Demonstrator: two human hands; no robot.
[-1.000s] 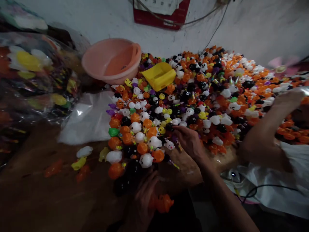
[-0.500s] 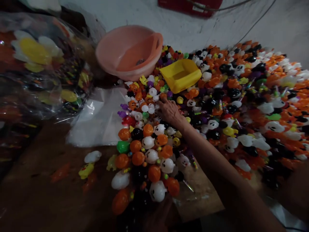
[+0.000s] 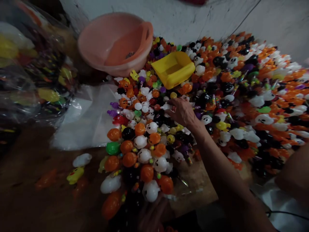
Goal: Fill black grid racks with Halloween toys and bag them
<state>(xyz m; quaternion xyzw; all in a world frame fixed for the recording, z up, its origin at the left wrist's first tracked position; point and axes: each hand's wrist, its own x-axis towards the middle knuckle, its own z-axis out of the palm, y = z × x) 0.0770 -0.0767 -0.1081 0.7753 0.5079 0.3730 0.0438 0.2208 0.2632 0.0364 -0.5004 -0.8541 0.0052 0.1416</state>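
My right hand reaches into the heap of small plastic toys, fingers bent and closed on a small white toy. Its exact shape is partly hidden by the fingers. At the bottom edge, in deep shadow, my left hand has its fingers stretched out close to a white ghost-faced toy. Nothing shows in that hand, though it is dim and blurred. Between the hands lie round orange toys, white faced toys and a green toy, with small candy-like beads among them.
A yellow scoop rests on the heap beside a pink basin. Clear plastic bags lie flat at left, near a large filled bag. White and yellow toys lie apart on the wooden table.
My right hand has shifted slightly to the right and its fingers now close on a small white toy. My left hand stays at the bottom edge. The whole view has shifted slightly.
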